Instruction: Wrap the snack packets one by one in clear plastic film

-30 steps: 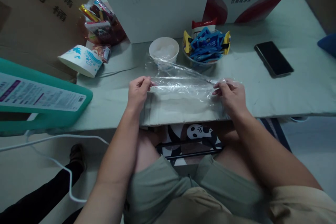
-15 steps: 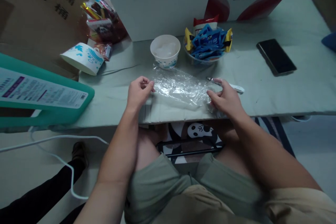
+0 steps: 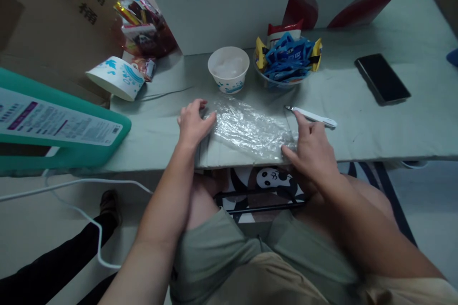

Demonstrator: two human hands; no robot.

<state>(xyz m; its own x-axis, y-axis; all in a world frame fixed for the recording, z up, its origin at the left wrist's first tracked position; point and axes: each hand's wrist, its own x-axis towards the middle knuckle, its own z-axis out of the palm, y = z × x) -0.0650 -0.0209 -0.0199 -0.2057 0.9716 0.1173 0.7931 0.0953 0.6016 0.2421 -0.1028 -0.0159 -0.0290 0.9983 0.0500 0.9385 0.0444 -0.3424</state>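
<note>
A sheet of clear plastic film [image 3: 250,128] lies flat near the table's front edge. My left hand [image 3: 193,124] rests on its left end, fingers stretched out and pressing down. My right hand [image 3: 311,145] lies flat on its right end at the table edge, fingers extended. Just beyond my right hand lies a white pen-like tool [image 3: 315,116]. Behind the film stands a white paper bowl [image 3: 229,67] with something pale inside.
A bowl of blue snack packets [image 3: 288,59] sits behind, a black phone [image 3: 382,78] to the right. A tipped paper cup [image 3: 116,77], a bag of sweets [image 3: 143,24] and a teal box [image 3: 53,126] lie left. A white box [image 3: 218,0] stands at the back. Another person's leg [image 3: 53,267] shows lower left.
The film was held stretched in the air between both pinching hands. It has come down onto the table, and both hands now press flat on its ends.
</note>
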